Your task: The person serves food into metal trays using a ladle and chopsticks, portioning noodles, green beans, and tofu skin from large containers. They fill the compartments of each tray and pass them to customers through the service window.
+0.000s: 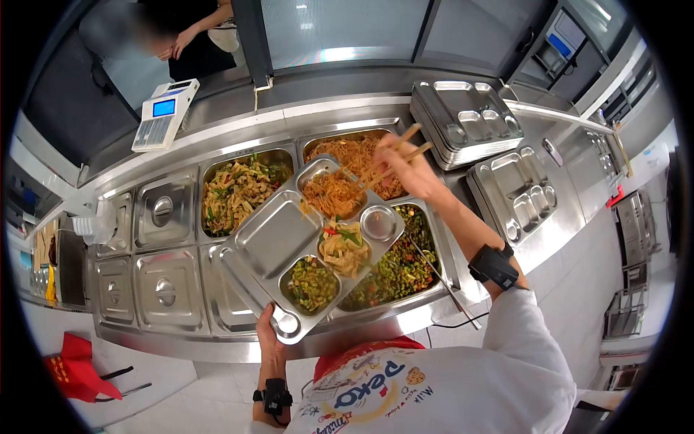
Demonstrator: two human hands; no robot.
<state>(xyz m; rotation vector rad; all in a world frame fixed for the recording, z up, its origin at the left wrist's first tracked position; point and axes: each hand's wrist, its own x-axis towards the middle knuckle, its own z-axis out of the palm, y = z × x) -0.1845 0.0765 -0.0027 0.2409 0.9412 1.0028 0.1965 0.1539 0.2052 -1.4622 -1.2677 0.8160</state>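
Note:
My left hand (269, 334) grips the near corner of a compartment tray (276, 235), which is held tilted above the food pans. In my right hand (408, 170) are wooden chopsticks (372, 177), their tips in the orange noodles (331, 194) in the tray's far compartment. The tray also carries pale sliced food (344, 253) and chopped green vegetables (311, 284). Its large compartment and round one hold nothing. Behind the tray lies a pan of noodles (354, 148); a pan of green vegetables (405, 267) is at its right, partly covered by the tray.
A pan of sliced food (242, 189) and lidded pans (166, 210) stand to the left. Stacked trays (466, 119) and more trays (513, 189) are at the right. A keypad device (166, 116) sits at the back left, near a person (202, 36) beyond the counter.

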